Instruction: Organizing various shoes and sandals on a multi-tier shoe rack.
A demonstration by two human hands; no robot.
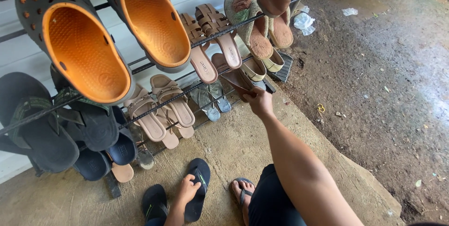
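Crouched at a metal shoe rack (154, 109) on a concrete step (243, 142), I work with both hands at once. My right hand (259, 102) reaches to the far end of the middle rail, fingers closed around the heel end of a brown slip-on sandal (234, 77) that rests sole-down on the bars beside a cream pair (255, 69). My left hand (188, 189) lies low by my knees, fingers curled over a black flip-flop (199, 186) with a green mark on its footbed. That sandal sits flat on the concrete, its mate (154, 203) just beside it and my own sandalled foot (242, 192) near on the other side.

The brown sandal looks light and fairly stiff in the sole, likely to hold its shape if I lift it by the heel; I judge the back edge the surest place to pinch, since the toe is tucked under the rail above. The flip-flop looks like soft foam or rubber, light and bendy, liable to flop if taken by one end, so the middle or the strap seems the better hold. Large grey clogs with orange linings (86, 50) hang above.
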